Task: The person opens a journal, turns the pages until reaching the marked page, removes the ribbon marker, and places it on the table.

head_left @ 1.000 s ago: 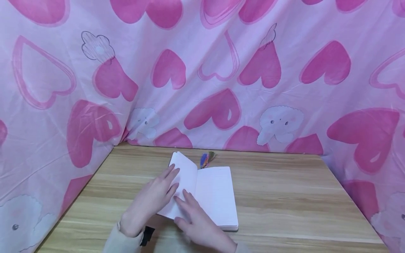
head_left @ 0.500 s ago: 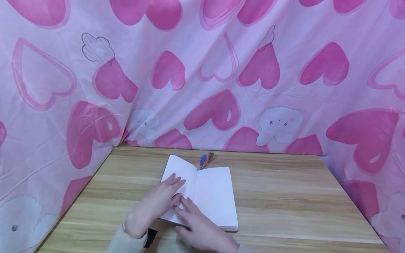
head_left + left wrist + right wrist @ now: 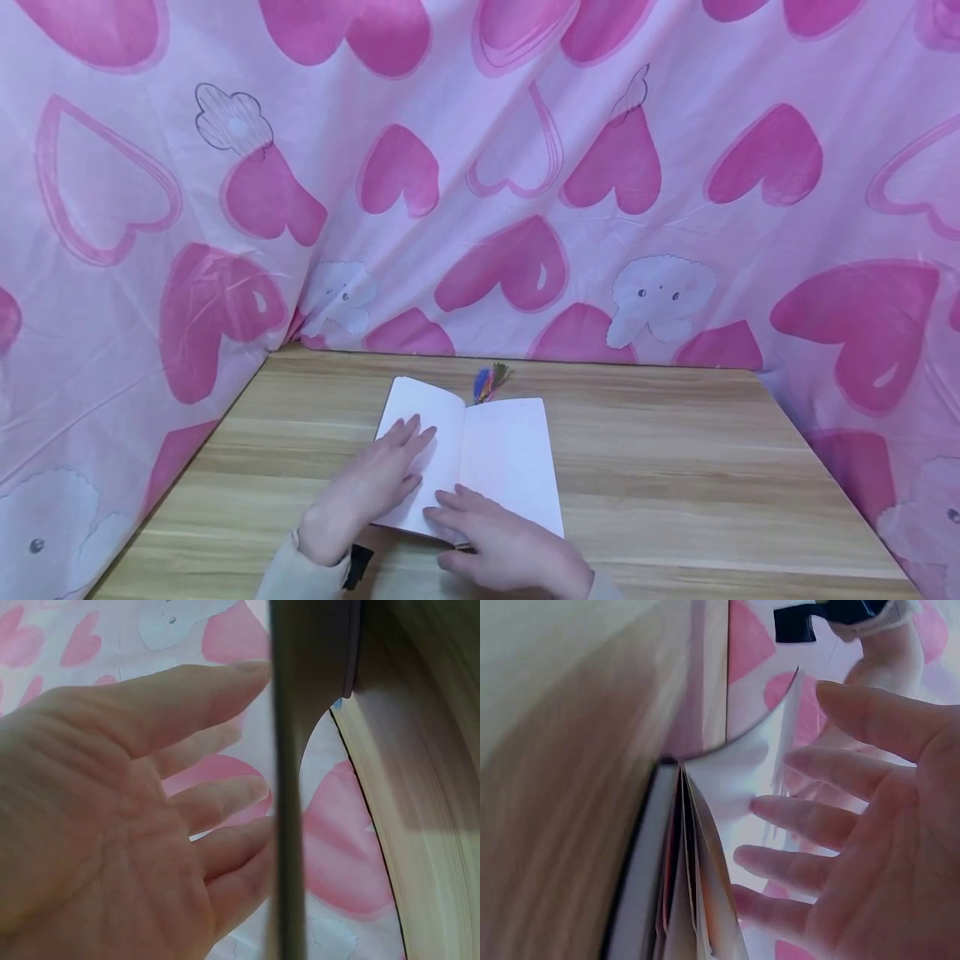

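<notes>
A notebook (image 3: 442, 417) with blank-looking white pages lies open on the wooden table, its left side raised a little off the tabletop. My left hand (image 3: 367, 482) rests on the left page, fingers spread. From the left wrist view, that hand (image 3: 150, 802) faces the thin edge of the raised cover (image 3: 287, 825), fingertips right at it. Over the lower part of the right page is my right hand (image 3: 510, 537), fingers extended toward the spine. In the right wrist view its fingers (image 3: 802, 817) reach along a curved leaf (image 3: 705, 825), with the page block fanned below.
A multicoloured tassel (image 3: 491, 383) sticks out from the notebook's top at the spine. Pink heart-print cloth (image 3: 502, 167) hangs behind and beside the table (image 3: 697, 475). A black strap piece (image 3: 359, 567) shows at the left wrist.
My right hand has moved right, from the left page to the right page. The notebook's left side has come down flatter, and my left hand has stayed on that page.
</notes>
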`<act>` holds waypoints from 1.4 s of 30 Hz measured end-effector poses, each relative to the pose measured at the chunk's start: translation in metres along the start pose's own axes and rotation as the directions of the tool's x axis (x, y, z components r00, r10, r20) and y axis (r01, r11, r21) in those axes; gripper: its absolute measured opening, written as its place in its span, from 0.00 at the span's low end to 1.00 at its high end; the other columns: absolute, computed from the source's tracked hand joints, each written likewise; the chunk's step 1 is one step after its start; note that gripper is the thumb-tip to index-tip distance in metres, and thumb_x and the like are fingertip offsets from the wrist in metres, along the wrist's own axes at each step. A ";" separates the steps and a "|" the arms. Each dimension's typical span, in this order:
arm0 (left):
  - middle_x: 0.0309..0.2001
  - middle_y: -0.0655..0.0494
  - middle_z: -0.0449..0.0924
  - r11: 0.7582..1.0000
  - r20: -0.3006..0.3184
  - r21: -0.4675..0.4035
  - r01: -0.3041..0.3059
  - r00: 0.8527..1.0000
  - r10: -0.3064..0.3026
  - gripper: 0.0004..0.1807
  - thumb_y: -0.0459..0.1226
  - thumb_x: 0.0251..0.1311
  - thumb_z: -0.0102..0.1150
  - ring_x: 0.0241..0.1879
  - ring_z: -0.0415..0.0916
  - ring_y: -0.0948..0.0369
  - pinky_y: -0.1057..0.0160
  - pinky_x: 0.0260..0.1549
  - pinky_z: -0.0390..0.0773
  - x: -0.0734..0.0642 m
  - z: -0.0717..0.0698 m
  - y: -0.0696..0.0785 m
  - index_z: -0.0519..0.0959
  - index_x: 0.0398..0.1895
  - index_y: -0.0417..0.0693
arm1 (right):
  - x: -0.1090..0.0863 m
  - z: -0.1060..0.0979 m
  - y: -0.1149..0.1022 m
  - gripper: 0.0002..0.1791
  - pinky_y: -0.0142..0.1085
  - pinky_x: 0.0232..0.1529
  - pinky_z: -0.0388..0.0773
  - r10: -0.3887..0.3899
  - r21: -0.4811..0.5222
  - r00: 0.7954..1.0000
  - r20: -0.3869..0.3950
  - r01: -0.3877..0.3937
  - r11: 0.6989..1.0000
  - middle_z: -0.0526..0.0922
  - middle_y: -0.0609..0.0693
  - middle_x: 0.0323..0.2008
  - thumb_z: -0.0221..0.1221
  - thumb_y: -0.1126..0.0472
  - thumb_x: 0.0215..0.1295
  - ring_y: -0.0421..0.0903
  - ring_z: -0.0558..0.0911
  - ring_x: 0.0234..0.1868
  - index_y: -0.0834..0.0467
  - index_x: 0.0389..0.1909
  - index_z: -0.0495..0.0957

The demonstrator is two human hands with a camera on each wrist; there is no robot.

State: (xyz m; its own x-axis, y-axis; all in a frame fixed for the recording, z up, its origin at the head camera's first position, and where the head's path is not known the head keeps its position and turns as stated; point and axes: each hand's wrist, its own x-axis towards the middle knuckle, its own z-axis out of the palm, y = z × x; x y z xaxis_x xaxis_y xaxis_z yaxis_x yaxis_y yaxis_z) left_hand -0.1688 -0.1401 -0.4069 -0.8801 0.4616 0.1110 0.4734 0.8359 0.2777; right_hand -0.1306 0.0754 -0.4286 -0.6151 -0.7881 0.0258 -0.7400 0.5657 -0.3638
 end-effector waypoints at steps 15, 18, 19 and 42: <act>0.63 0.33 0.69 1.000 0.070 0.000 0.030 0.997 -0.030 0.24 0.34 0.58 0.66 0.66 0.61 0.37 0.40 0.63 0.64 0.001 0.003 -0.006 0.76 0.57 0.32 | -0.015 -0.016 0.025 0.40 0.58 0.67 0.59 0.199 0.016 0.980 0.025 -0.200 0.980 0.63 0.57 0.71 0.72 0.51 0.53 0.61 0.55 0.73 0.49 0.69 0.69; 0.64 0.33 0.68 0.998 0.088 -0.013 0.054 0.995 -0.052 0.24 0.33 0.58 0.66 0.67 0.60 0.38 0.41 0.64 0.62 0.001 0.001 -0.003 0.76 0.57 0.33 | -0.018 -0.017 0.034 0.47 0.61 0.67 0.55 0.238 -0.019 0.970 0.056 -0.238 0.971 0.56 0.58 0.74 0.74 0.48 0.49 0.61 0.50 0.74 0.47 0.71 0.65; 0.64 0.33 0.68 0.998 0.092 -0.012 0.058 0.994 -0.056 0.23 0.33 0.59 0.66 0.67 0.60 0.38 0.41 0.64 0.62 0.001 0.001 -0.003 0.76 0.57 0.33 | -0.018 -0.017 0.037 0.49 0.61 0.68 0.54 0.251 -0.029 0.966 0.067 -0.249 0.968 0.54 0.58 0.75 0.74 0.46 0.48 0.61 0.49 0.75 0.47 0.72 0.64; 0.64 0.32 0.68 0.997 0.114 -0.035 0.067 0.991 -0.062 0.23 0.33 0.58 0.66 0.67 0.59 0.38 0.43 0.66 0.60 0.001 -0.003 -0.003 0.75 0.55 0.31 | -0.035 -0.024 0.070 0.38 0.64 0.68 0.49 0.281 0.109 0.950 0.138 -0.296 0.949 0.60 0.58 0.72 0.64 0.60 0.53 0.62 0.55 0.73 0.51 0.68 0.69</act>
State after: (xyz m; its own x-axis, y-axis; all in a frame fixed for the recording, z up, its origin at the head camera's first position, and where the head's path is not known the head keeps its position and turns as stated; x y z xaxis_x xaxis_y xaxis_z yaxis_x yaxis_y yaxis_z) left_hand -0.1716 -0.1433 -0.4048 -0.8981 0.4396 -0.0163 0.4122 0.8540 0.3176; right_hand -0.1674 0.1480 -0.4322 -0.7544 -0.6231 -0.2064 -0.4902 0.7439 -0.4541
